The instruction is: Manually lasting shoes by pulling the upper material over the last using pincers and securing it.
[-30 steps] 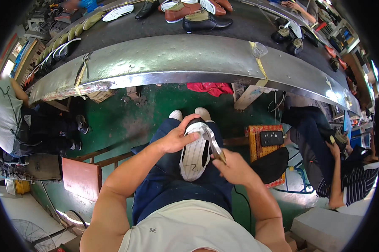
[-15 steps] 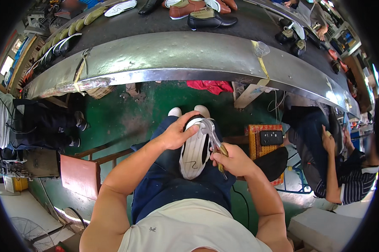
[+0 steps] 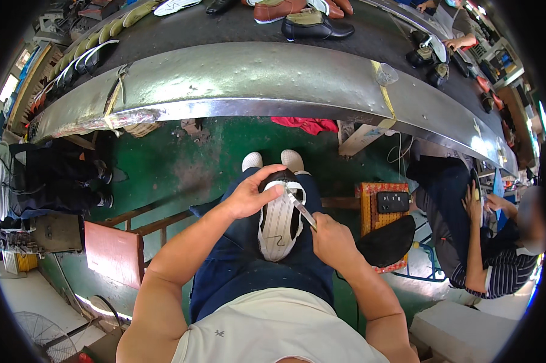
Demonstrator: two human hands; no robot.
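A shoe [image 3: 275, 228] lies sole side up across my lap, its pale, striped bottom facing me and dark material showing around the edges. My left hand [image 3: 250, 195] is closed on the far end, thumb on the underside and fingers round the dark upper. In my right hand [image 3: 335, 241] is a pair of metal pincers [image 3: 301, 209], seen narrow side on. The tip of the pincers meets the shoe's underside close to my left thumb; whether the jaws grip the edge cannot be made out. My right palm hides the handles.
Ahead runs a dark conveyor belt with a metal edge [image 3: 236, 81], bearing brown shoes [image 3: 279, 10] and a black shoe [image 3: 316, 27]. To the right are a woven seat [image 3: 370, 209] with a black phone [image 3: 393, 202] and a seated co-worker [image 3: 503, 266]. A reddish stool [image 3: 114, 251] stands left.
My right hand has turned the pincers from broadside to narrow side on and shifted slightly right. My left hand keeps its hold on the shoe. Shoes on the belt have moved slightly right.
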